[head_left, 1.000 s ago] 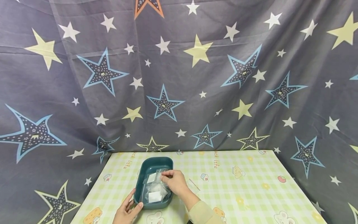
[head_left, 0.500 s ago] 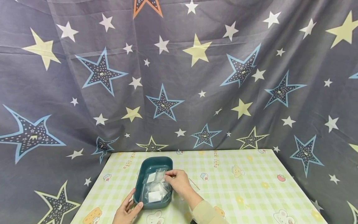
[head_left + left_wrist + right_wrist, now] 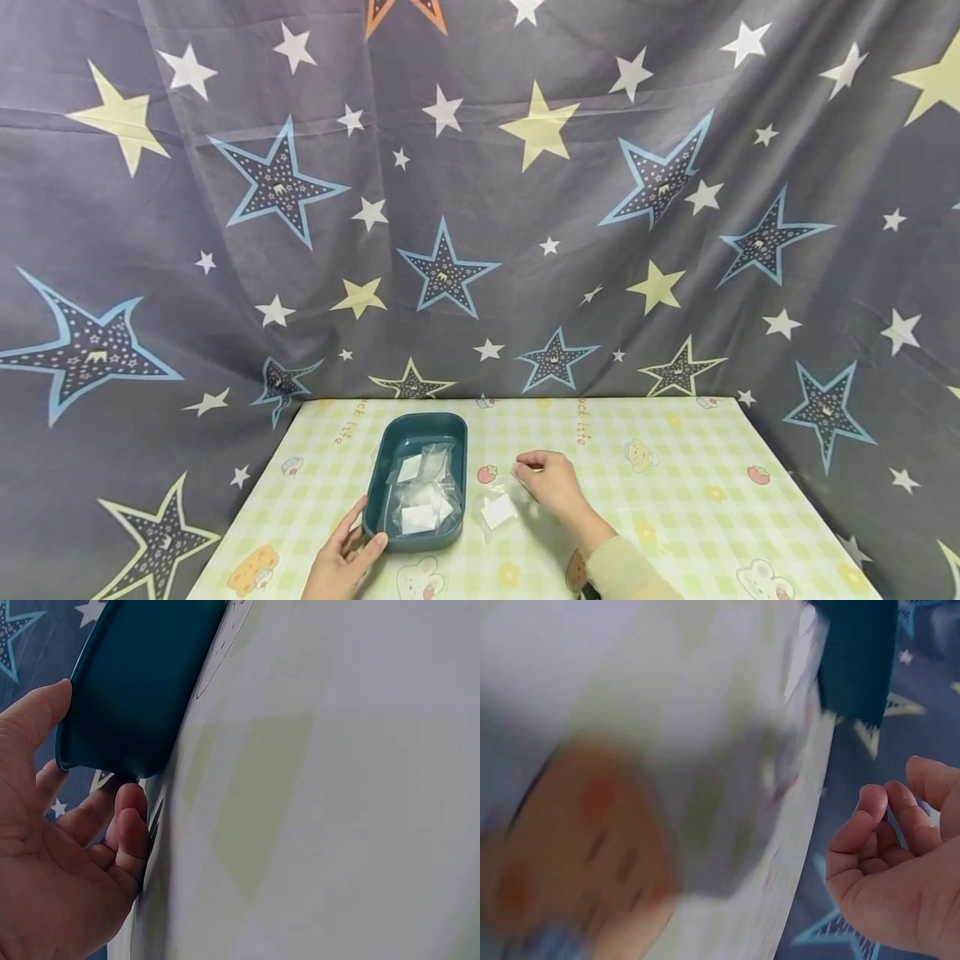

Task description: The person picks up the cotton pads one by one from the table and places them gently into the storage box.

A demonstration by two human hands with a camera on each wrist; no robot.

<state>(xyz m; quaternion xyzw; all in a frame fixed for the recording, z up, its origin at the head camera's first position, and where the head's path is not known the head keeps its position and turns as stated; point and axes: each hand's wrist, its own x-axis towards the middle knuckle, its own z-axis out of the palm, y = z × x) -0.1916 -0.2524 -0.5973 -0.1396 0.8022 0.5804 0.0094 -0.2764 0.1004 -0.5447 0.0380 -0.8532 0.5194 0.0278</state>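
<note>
A dark teal plastic box (image 3: pixel 412 427) stands on the table, holding several clear plastic bags (image 3: pixel 420 504) with white pieces in them. My left hand (image 3: pixel 343 560) grips its near left corner, thumb and fingers on either side; in the left wrist view the fingers (image 3: pixel 97 832) sit at the corner of the box (image 3: pixel 142 675). Right of the box lies another clear bag (image 3: pixel 498 512) with a white piece inside. Just beyond its upper right end is my right hand (image 3: pixel 551 483). Its fingers (image 3: pixel 847 844) are loosely bent in the right wrist view, with nothing showing between them.
A green checked cloth (image 3: pixel 675 533) with printed animals and fruit covers the table. Behind it and along the sides hangs a dark grey curtain (image 3: pixel 480 183) patterned with stars.
My right hand has moved right, out of the box, and a clear bag now lies on the cloth between hand and box. The left hand has stayed at the corner.
</note>
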